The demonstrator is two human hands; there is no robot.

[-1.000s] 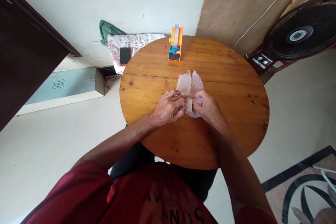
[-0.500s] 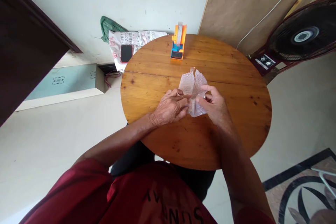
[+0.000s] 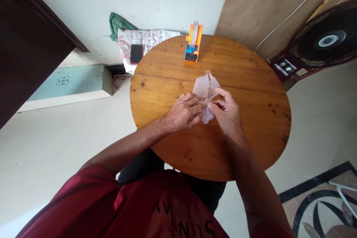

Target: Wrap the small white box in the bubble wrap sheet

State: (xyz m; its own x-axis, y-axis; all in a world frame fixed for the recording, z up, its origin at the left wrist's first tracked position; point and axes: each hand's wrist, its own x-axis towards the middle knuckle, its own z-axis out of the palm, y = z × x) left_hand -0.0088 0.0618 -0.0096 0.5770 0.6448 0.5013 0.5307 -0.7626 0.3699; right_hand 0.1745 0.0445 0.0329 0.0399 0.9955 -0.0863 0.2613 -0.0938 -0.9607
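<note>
A crumpled piece of clear bubble wrap [image 3: 201, 84] lies on the round wooden table [image 3: 161, 70], with a small strip of clear tape [image 3: 207, 72] at its far end. My left hand [image 3: 185, 111] rests on the wrap's left side, its partly bent fingers pressing and holding it; the thumb is hidden. On the right side, my right hand [image 3: 227, 111] pinches the wrap's edge between thumb and fingers. The fingertips of both hands nearly meet over the middle. Whether anything lies inside the wrap cannot be made out.
An orange and blue tape dispenser [image 3: 193, 44] stands near the table's far edge. Beyond the left edge, a phone [image 3: 136, 54] lies on a printed white sack [image 3: 124, 44] beside a green bag [image 3: 119, 26]. A large fan [image 3: 326, 41] stands at the right.
The near part of the bubble wrap has become narrower and more bunched. My right hand has drawn slightly closer to my left hand. The camera view has shifted a little.
</note>
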